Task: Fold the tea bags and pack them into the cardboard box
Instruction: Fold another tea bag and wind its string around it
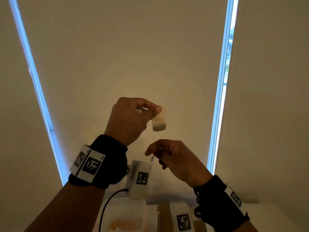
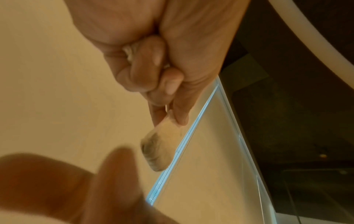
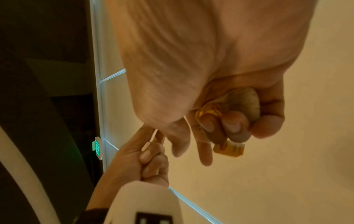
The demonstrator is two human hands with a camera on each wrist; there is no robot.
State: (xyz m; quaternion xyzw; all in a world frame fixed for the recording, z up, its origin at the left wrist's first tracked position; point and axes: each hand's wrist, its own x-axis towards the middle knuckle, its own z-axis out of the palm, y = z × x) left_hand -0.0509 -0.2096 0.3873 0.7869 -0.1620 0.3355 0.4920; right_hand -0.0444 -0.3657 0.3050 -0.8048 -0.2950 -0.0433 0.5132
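The left hand [image 1: 128,119] was above and to the left of the right hand [image 1: 173,158], and it pinched the top of a tea bag [image 1: 159,121] that hung to its right. From the bag a string [image 1: 153,139] went down into the fingers of the right hand. Below the wrists, near the lower edge of the head view, a container [image 1: 123,213] lay on the left and the cardboard box [image 1: 163,215] just beside it on the right, partly hidden by the wrist devices.

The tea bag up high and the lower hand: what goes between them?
A thin string runs down from the tea bag, pinched by the left hand, to the right hand. The head view shows it.
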